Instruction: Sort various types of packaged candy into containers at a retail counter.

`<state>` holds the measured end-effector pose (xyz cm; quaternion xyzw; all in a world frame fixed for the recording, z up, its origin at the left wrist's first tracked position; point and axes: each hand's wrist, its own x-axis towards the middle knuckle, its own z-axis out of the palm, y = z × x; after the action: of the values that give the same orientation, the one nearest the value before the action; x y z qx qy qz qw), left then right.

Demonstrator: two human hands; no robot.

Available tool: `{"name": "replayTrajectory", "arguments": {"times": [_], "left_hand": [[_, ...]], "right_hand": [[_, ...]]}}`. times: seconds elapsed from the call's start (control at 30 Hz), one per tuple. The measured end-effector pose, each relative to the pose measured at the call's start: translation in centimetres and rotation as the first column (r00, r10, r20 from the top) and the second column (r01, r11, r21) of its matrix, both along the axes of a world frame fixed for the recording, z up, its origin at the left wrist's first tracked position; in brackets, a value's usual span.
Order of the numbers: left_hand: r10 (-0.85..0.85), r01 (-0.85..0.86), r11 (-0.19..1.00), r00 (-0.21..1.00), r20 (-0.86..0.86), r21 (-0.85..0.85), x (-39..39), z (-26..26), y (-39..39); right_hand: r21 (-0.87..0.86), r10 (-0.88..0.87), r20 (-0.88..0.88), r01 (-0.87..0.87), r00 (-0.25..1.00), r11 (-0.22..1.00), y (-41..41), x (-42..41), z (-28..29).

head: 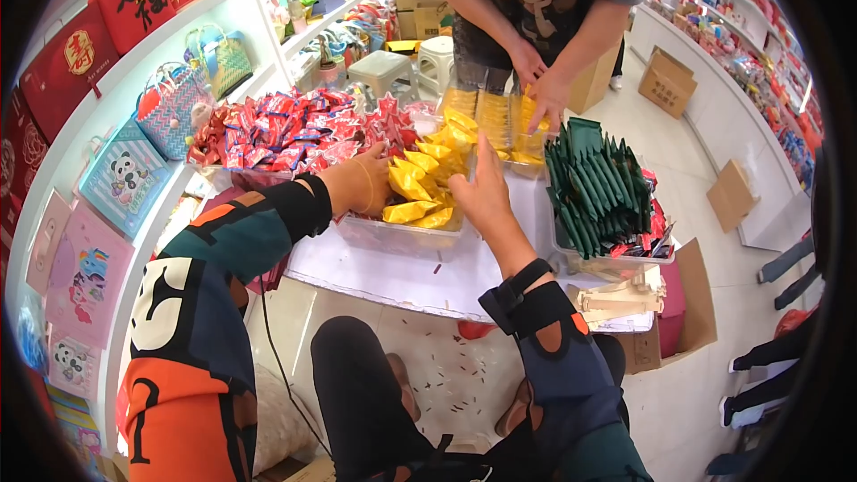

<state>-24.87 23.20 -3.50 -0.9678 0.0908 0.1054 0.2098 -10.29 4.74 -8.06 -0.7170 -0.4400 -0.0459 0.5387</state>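
Observation:
Yellow foil packets point(425, 171) stand in overlapping rows in a clear plastic bin point(402, 233) on the white table point(375, 268) before me. My left hand point(367, 182) is at the left side of these packets, its fingertips partly hidden among the wrappers. On their right side is my right hand point(483, 191), with thumb and forefinger spread apart at the edge of the rows. Whether it touches a packet is hard to tell. Red and blue wrapped sweets point(281, 127) are heaped to the left. Dark green packets point(596, 181) stand on edge in another bin to the right.
Across the table a person's hands point(542, 90) reach into a clear container of yellow packets point(492, 117). Flat wooden pieces point(619, 298) lie at the right edge, near an open cardboard box point(693, 301). Gift-bag shelves point(144, 214) flank my left. A black cable point(284, 368) hangs below.

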Motion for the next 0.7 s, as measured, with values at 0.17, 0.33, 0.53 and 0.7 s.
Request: {"name": "replayTrajectory", "arguments": {"times": [0.17, 0.33, 0.53, 0.7], "left_hand": [[-0.018, 0.017, 1.0, 0.998, 0.061, 0.012, -0.1, -0.8, 0.9], [0.015, -0.015, 1.0, 1.0, 0.006, 0.019, 0.1, -0.4, 0.5], [0.025, -0.027, 0.999, 0.999, 0.044, 0.046, 0.0, -0.6, 0.7], [0.055, -0.059, 0.994, 0.998, 0.044, 0.093, 0.2, -0.6, 0.6]], "right_hand": [[-0.069, 0.176, 0.108, -0.17, 0.978, 0.983, 0.0, 0.3, -0.4], [-0.077, 0.192, 0.101, -0.185, 0.976, 0.98, -0.2, 1.2, -0.4], [-0.032, 0.162, 0.044, -0.16, 0.986, 0.987, -0.3, 1.1, -1.8], [0.016, 0.197, -0.112, -0.196, 0.974, 0.98, -0.1, 1.0, -2.2]]}}
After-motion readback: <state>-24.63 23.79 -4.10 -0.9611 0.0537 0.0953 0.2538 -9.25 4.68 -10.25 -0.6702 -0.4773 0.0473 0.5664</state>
